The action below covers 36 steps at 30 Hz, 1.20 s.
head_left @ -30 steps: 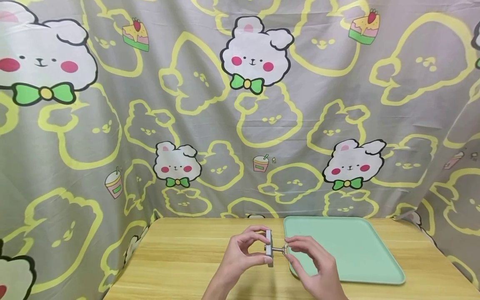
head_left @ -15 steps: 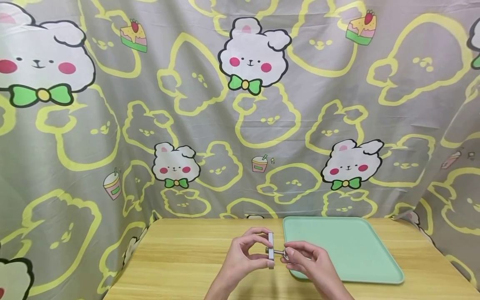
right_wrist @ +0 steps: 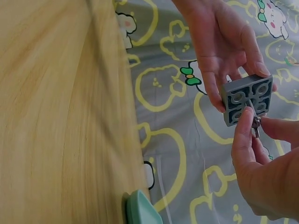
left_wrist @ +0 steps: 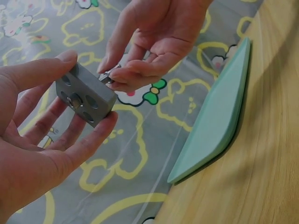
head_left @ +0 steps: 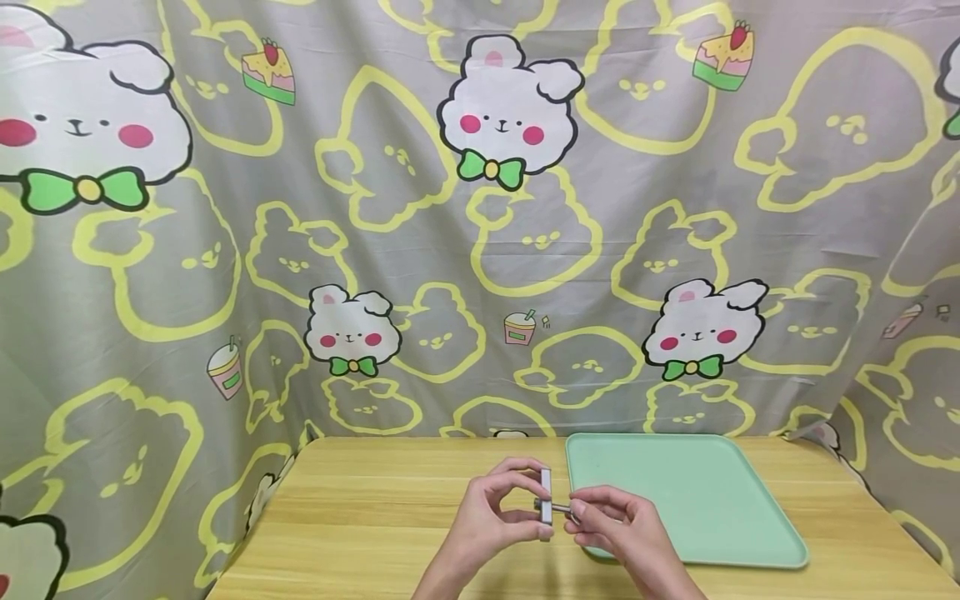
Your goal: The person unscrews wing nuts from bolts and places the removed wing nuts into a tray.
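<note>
In front of me my left hand (head_left: 480,517) holds a grey rectangular block (head_left: 547,487) on edge between thumb and fingertips. The left wrist view shows the block's face (left_wrist: 91,95) with several round holes and a metal bolt head or nut in its middle. From the other face, ribbed and recessed in the right wrist view, a thin metal rod (head_left: 559,507) sticks out towards my right hand (head_left: 633,525). That hand pinches the rod's outer end, where a small shiny metal fitting (right_wrist: 256,122) sits. Fingers partly hide this fitting.
A mint-green tray (head_left: 690,500) lies on the wooden table (head_left: 360,500) at the right, partly behind my right hand. Beyond the table's far edge hangs a grey patterned curtain (head_left: 465,400), which also runs along both sides.
My right hand's fingers have turned and closed up on the rod's end, with the thumb now in front. Both hands and the block have shifted slightly right and down in the head view.
</note>
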Motion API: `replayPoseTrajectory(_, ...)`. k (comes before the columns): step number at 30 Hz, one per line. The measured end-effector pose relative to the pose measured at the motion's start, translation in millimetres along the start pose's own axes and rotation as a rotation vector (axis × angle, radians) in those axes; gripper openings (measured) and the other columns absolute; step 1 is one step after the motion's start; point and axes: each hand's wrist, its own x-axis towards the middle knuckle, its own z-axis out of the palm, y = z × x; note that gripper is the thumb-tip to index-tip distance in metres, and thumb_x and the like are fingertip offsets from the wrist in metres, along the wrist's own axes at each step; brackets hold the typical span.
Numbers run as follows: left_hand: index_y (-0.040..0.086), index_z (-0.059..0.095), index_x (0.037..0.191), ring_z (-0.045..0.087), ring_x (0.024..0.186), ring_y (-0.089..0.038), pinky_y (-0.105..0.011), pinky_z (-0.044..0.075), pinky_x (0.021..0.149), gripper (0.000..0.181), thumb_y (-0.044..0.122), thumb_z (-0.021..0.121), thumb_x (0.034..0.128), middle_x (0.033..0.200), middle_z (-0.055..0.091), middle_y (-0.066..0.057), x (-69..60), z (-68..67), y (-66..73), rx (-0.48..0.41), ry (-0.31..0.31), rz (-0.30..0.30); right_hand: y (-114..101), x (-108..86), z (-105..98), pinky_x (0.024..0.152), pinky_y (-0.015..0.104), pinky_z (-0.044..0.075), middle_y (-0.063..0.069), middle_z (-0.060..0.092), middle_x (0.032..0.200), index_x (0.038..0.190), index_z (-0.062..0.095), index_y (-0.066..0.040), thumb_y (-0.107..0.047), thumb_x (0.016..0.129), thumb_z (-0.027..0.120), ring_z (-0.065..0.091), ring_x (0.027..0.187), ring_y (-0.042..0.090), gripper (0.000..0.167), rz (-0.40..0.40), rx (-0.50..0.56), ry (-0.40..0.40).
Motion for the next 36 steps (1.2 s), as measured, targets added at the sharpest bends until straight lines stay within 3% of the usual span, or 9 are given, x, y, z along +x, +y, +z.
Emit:
replayPoseTrajectory(4,-0.009,0.07,0.107,0.054,0.128,-0.031,-0.048,0.062,0.09,0.034,-0.013,0.082,0.0752,0.136,0.053,-0.026,-0.1,-0.1,0.1,0.0,0.001,-0.006,0.3,-0.6,1.3,0.085,0.038,0.064,0.017,0.073,0.107,0.121,0.064,0.009,-0.015,0.097,0.073,0.074,0.093,0.025,0.036,-0.023,-0.022,0.022)
replayPoseTrajectory(8,-0.01,0.07,0.107,0.053,0.129,-0.032,-0.049,0.062,0.09,0.034,-0.01,0.083,0.076,0.136,0.053,-0.026,0.2,-0.5,-0.1,-0.01,0.002,-0.001,0.3,-2.3,4.9,0.08,0.041,0.066,0.018,0.073,0.104,0.117,0.066,0.009,-0.013,0.095,0.075,0.075,0.09,0.027,0.032,-0.097,-0.081,0.057)
replayPoseTrajectory(15,-0.01,0.07,0.107,0.053,0.129,-0.034,-0.053,0.062,0.09,0.035,-0.011,0.083,0.0758,0.136,0.054,-0.024,-0.1,-2.3,0.1,-0.023,0.015,-0.012,1.1,-7.2,14.4,0.069,0.039,0.066,0.019,0.072,0.1,0.106,0.069,0.006,-0.005,0.092,0.076,0.075,0.083,0.024,0.02,-0.321,-0.23,0.125)
replayPoseTrajectory(20,-0.012,0.068,0.109,0.054,0.128,-0.034,-0.053,0.061,0.091,0.035,-0.009,0.084,0.0778,0.136,0.053,-0.026,-0.5,-3.7,0.7,-0.054,0.01,0.009,5.1,-8.7,19.2,0.07,0.033,0.066,0.01,0.073,0.098,0.1,0.071,-0.005,-0.001,0.089,0.078,0.074,0.086,0.017,0.014,-0.493,-0.335,0.171)
replayPoseTrajectory(23,-0.013,0.067,0.109,0.055,0.127,-0.033,-0.053,0.061,0.091,0.036,-0.006,0.085,0.0784,0.136,0.053,-0.026,-0.7,-5.1,1.5,-0.069,0.014,0.005,9.0,-7.6,19.0,0.071,0.029,0.065,0.007,0.072,0.099,0.098,0.072,-0.011,0.004,0.087,0.078,0.072,0.09,0.015,0.019,-0.641,-0.412,0.159)
replayPoseTrajectory(28,-0.015,0.066,0.111,0.053,0.129,-0.035,-0.054,0.06,0.094,0.039,-0.005,0.086,0.0784,0.138,0.054,-0.022,-1.0,-6.9,3.2,-0.085,0.026,-0.031,15.8,-1.6,14.9,0.076,0.019,0.061,0.007,0.071,0.102,0.096,0.071,-0.017,0.018,0.076,0.08,0.069,0.09,0.016,0.041,-1.019,-0.574,0.127)
replayPoseTrajectory(33,-0.016,0.065,0.111,0.054,0.129,-0.032,-0.055,0.059,0.095,0.04,-0.006,0.085,0.0781,0.139,0.054,-0.02,-1.2,-8.1,4.2,-0.093,0.034,-0.043,14.8,5.3,14.2,0.083,0.014,0.058,0.012,0.07,0.104,0.096,0.074,-0.011,-0.009,0.094,0.075,0.069,0.088,0.024,0.004,-1.325,-0.632,0.121)
replayPoseTrajectory(36,-0.016,0.065,0.111,0.055,0.127,-0.03,-0.054,0.06,0.094,0.04,-0.005,0.085,0.0787,0.139,0.053,-0.021,-1.2,-8.8,4.7,-0.095,0.031,-0.035,9.5,7.0,16.0,0.08,0.016,0.06,0.017,0.069,0.106,0.098,0.075,-0.004,-0.015,0.101,0.067,0.07,0.086,0.028,0.014,-1.451,-0.631,0.083)
